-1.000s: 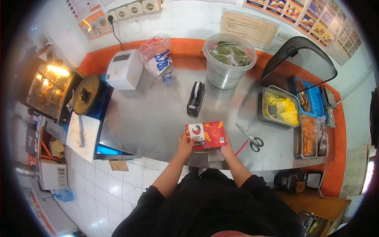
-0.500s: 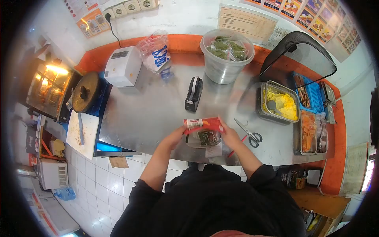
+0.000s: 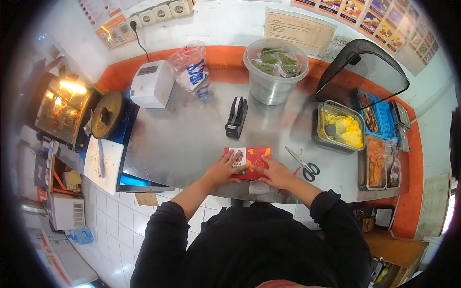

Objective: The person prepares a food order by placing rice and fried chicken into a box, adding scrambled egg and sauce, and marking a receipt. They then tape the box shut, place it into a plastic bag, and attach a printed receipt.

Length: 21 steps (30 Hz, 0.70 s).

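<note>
A red box with a white printed panel lies on the metal table near its front edge, its lid down. My left hand rests on the box's left part, fingers spread. On the right part lies my right hand, its fingers also apart. A paper slip sticks out below the box. Beside my right hand is a red pen, partly hidden, and right of it are open scissors. Behind the box stands a black tape dispenser.
A bucket with bagged greens stands at the back. To the right are a container of yellow food, a blue basket and a mesh cover. At left are a white device, a cutting board with a knife, and a lidded pan.
The red lid, raised and tilted before, is now down flat and hides the packed contents. Both hands have moved from its sides onto its top.
</note>
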{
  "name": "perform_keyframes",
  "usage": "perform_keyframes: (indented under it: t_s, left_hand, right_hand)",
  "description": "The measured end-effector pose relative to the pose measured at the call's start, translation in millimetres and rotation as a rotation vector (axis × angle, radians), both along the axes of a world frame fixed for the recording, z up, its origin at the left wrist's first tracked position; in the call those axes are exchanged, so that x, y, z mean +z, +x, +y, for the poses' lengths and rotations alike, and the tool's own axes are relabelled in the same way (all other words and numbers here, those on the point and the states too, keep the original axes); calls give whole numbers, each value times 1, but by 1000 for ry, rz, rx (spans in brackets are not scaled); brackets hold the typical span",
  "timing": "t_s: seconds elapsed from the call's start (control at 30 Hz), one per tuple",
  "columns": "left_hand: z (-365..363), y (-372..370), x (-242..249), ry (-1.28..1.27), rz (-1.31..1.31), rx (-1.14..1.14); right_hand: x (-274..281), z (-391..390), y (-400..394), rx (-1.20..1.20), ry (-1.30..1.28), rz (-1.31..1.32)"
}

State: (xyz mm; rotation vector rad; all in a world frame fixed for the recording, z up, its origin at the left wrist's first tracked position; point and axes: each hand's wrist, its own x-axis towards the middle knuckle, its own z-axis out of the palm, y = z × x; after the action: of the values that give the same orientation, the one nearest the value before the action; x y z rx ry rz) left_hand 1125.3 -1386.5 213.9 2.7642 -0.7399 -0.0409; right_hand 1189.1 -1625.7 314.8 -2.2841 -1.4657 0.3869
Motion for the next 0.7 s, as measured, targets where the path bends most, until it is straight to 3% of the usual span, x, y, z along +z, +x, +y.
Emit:
perform_keyframes:
  t_s: [0.13,0.23,0.4,0.57,0.7]
  left_hand:
    - [-7,-9,28,88,-96,29]
    - [-5,-8,13,-56,133,113]
    - [-4,-12,17,12,-70,26]
    - [-9,-15,33,57,-61,-29]
    - [-26,-25,16,201,-145,14]
  right_hand:
    - [-55,-8,0,-46,-129,-177]
    - [-71,-7,-2,-144,-38,-55]
    - [-84,-5,-20,-317,301,-94]
    - [-26,10,-30,-367,231,42]
    - [13,16,-30,-413,156,169]
